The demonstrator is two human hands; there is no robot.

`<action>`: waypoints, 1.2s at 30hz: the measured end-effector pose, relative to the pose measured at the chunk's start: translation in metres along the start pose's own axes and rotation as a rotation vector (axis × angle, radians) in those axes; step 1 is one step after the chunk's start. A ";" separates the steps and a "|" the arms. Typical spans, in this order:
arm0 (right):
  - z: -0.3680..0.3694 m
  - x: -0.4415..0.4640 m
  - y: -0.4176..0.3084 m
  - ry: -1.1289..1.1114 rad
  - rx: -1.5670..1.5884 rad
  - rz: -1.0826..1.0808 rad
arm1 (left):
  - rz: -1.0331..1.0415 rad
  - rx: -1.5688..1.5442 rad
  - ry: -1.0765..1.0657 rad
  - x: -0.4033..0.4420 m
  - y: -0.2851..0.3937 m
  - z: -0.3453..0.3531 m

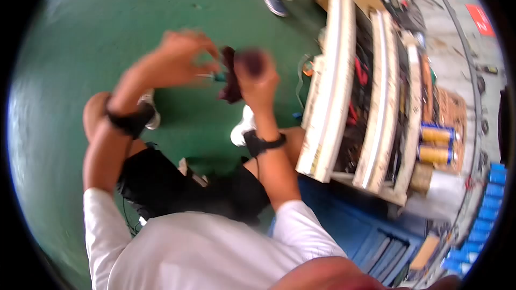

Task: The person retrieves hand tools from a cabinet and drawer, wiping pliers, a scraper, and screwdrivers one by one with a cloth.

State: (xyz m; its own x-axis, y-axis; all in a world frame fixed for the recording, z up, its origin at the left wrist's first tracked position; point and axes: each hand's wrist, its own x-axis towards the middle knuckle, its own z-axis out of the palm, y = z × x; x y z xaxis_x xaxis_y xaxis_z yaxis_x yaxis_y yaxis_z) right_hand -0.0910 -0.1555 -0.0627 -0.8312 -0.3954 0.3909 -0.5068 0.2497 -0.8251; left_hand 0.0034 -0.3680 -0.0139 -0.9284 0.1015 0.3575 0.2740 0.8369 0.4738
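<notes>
My right hand (259, 78) is wrapped round a dark maroon object (231, 78), blurred by motion, that looks like a cloth or a soft part. From its left side a small green piece with a thin metal shaft (215, 76) sticks out toward my left hand (185, 59). The left hand's fingers are spread and curved near the shaft, with a gap between them and the maroon object. Blur hides whether a fingertip touches the shaft. Both hands are raised over the green floor, in front of my knees.
To the right stands a white-edged drawer cabinet (328, 91) with open drawers of tools. Yellow cans (436, 154) lie beyond it. A blue plastic case (344, 225) is at the lower right. Another person's shoe (273, 1) shows at the top.
</notes>
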 end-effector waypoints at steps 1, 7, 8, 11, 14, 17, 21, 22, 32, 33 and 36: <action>0.000 0.001 -0.003 0.072 -0.020 -0.054 | -0.233 -0.298 -0.076 0.008 0.018 -0.040; 0.001 0.003 0.007 0.041 -0.004 -0.120 | -0.072 -0.096 0.797 -0.026 0.012 -0.108; 0.003 0.003 0.007 0.050 -0.021 -0.189 | -0.084 -0.091 0.810 -0.029 0.004 -0.109; 0.009 0.001 0.007 0.051 0.031 -0.227 | -0.120 -0.086 0.839 -0.036 -0.008 -0.109; 0.007 -0.002 0.006 -0.016 0.093 -0.159 | -0.136 -0.088 0.829 -0.036 -0.018 -0.106; 0.005 -0.001 0.010 -0.022 -0.017 -0.232 | -0.129 -0.069 0.785 -0.031 -0.028 -0.104; 0.002 -0.004 -0.009 0.036 -0.068 -0.133 | -0.115 -0.036 0.787 -0.034 -0.033 -0.102; 0.000 -0.003 -0.014 0.030 -0.076 -0.158 | -0.119 -0.037 0.787 -0.034 -0.034 -0.102; -0.010 -0.006 -0.021 0.027 -0.089 -0.088 | -0.141 -0.067 0.787 -0.029 -0.048 -0.114; -0.010 -0.007 -0.022 0.031 -0.106 -0.096 | -0.140 -0.073 0.796 -0.029 -0.050 -0.113; -0.010 -0.007 -0.013 0.059 -0.131 -0.163 | -0.147 -0.110 0.870 -0.037 -0.058 -0.114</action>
State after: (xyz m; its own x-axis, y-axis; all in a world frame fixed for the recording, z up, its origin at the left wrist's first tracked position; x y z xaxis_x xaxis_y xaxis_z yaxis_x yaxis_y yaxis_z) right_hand -0.0812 -0.1471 -0.0505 -0.7457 -0.3882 0.5415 -0.6579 0.3006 -0.6905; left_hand 0.0508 -0.4815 0.0366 -0.4483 -0.4853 0.7506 0.2308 0.7485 0.6217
